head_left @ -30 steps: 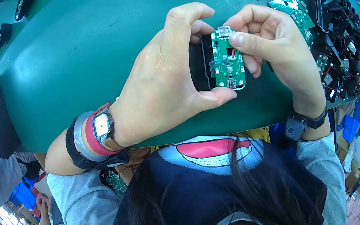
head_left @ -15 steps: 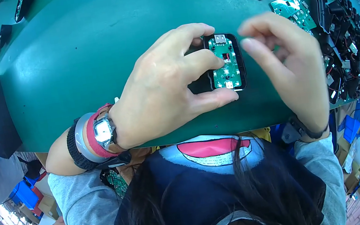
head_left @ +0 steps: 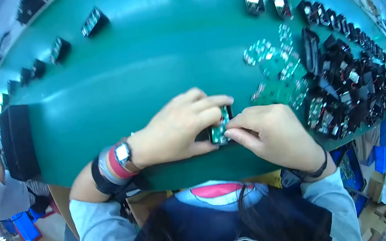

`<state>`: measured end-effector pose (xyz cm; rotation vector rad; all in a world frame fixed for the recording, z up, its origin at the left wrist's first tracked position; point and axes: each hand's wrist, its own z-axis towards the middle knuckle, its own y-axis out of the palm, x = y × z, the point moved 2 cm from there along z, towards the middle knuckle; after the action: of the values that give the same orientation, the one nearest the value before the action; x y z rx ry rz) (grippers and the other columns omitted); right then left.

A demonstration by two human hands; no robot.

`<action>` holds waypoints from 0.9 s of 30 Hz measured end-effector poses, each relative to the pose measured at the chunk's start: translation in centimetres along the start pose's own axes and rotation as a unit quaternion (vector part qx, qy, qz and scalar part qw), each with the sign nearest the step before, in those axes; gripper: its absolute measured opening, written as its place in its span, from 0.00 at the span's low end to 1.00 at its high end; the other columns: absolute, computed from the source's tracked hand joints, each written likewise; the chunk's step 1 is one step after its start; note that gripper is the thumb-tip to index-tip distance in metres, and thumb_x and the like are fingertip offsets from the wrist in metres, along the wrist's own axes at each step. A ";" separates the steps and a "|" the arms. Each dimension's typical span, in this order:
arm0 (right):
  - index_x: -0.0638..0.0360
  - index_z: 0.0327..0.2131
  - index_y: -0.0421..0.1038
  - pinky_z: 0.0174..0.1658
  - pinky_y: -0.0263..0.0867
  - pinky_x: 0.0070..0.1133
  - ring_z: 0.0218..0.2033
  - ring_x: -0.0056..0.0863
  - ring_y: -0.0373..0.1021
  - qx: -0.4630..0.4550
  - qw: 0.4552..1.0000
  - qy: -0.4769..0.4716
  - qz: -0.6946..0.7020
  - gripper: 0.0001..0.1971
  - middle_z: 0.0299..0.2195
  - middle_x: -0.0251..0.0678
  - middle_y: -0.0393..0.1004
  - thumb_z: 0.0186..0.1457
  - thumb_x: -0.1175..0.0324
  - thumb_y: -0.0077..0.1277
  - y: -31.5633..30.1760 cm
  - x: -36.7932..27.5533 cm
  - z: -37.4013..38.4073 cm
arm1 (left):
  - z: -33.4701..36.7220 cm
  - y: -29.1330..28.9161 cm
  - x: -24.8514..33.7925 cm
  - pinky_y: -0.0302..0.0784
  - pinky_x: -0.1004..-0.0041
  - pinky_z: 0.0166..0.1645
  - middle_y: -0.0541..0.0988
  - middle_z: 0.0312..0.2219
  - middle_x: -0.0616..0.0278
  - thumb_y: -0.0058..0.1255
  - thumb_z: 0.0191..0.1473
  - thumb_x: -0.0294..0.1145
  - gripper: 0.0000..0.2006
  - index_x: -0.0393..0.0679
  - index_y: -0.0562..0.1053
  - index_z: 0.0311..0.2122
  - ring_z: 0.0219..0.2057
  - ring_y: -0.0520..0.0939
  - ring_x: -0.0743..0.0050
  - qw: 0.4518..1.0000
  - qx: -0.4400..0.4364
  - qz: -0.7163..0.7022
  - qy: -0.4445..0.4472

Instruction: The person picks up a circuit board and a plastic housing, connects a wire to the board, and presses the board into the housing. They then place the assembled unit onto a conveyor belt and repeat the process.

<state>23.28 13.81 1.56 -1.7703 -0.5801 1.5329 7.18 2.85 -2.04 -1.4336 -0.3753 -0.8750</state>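
Note:
Low on the green table, a small black plastic case holds a green circuit board. My left hand grips this case, its thumb at the near end and its fingers over the far end and the top. Pinched together, the thumb and index finger of my right hand touch the board's right side. Whatever lies between those fingertips is hidden, and blur softens the fine detail. My left hand covers much of the case's left side.
Loose green circuit boards lie right of my hands. Beyond them is a heap of black cases with wires. Rows of black units line the table's far edges. A black box stands at the left; other people sit at both sides.
My right hand has come in from the right, and its fingertips now meet the board. The view has shifted, showing more of the table's far side. My left hand still grips the case.

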 end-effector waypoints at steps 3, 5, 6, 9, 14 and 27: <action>0.64 0.32 0.77 0.25 0.63 0.17 0.22 0.18 0.69 0.135 0.982 0.031 0.126 0.05 0.24 0.35 0.77 0.53 0.74 0.55 -1.3 0.2 0.7 | 0.2 -0.7 1.0 0.69 0.62 0.47 0.73 0.45 0.53 0.65 0.36 0.38 0.23 0.43 0.68 0.37 0.39 0.73 0.53 0.997 -0.038 0.072 -0.003; 0.64 0.32 0.76 0.25 0.62 0.15 0.21 0.15 0.67 0.202 0.968 0.041 0.140 0.04 0.24 0.32 0.76 0.53 0.74 0.54 -1.8 0.7 0.6 | 1.1 -1.3 1.3 0.70 0.62 0.46 0.72 0.43 0.52 0.65 0.36 0.38 0.25 0.44 0.67 0.40 0.39 0.73 0.52 0.992 -0.031 0.114 -0.034; 0.64 0.32 0.76 0.24 0.62 0.15 0.21 0.14 0.67 0.215 0.963 0.049 0.157 0.04 0.23 0.32 0.76 0.54 0.74 0.54 -2.0 0.8 0.6 | 1.5 -1.6 1.1 0.70 0.62 0.45 0.72 0.41 0.52 0.64 0.35 0.39 0.27 0.44 0.66 0.42 0.39 0.74 0.51 0.986 -0.027 0.146 -0.071; 0.64 0.32 0.76 0.23 0.61 0.15 0.20 0.14 0.67 0.260 0.954 0.023 0.146 0.04 0.22 0.32 0.74 0.54 0.74 0.54 -2.1 0.5 0.6 | 4.8 -5.8 -2.3 0.74 0.59 0.39 0.71 0.37 0.50 0.60 0.41 0.44 0.28 0.43 0.65 0.47 0.36 0.77 0.47 0.946 0.161 0.259 -0.106; 0.63 0.31 0.76 0.22 0.60 0.16 0.19 0.16 0.66 0.267 0.955 -0.014 0.128 0.04 0.22 0.33 0.74 0.54 0.74 0.54 -1.4 1.2 1.6 | 8.6 -10.7 -11.8 0.77 0.57 0.35 0.75 0.36 0.46 0.55 0.45 0.58 0.31 0.39 0.69 0.44 0.33 0.79 0.48 0.826 0.142 0.422 -0.346; 0.66 0.35 0.74 0.21 0.54 0.07 0.18 0.08 0.61 0.592 0.776 -0.071 0.204 0.07 0.20 0.26 0.69 0.61 0.71 0.49 -7.1 4.9 -0.3 | 14.3 -1.4 -3.2 0.73 0.61 0.47 0.73 0.42 0.46 0.58 0.49 0.34 0.20 0.35 0.70 0.46 0.42 0.76 0.49 0.978 0.042 0.199 -0.056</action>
<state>25.33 21.89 3.79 -0.7699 0.6904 1.6965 7.97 17.50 -1.21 -1.4181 -0.1945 -0.4510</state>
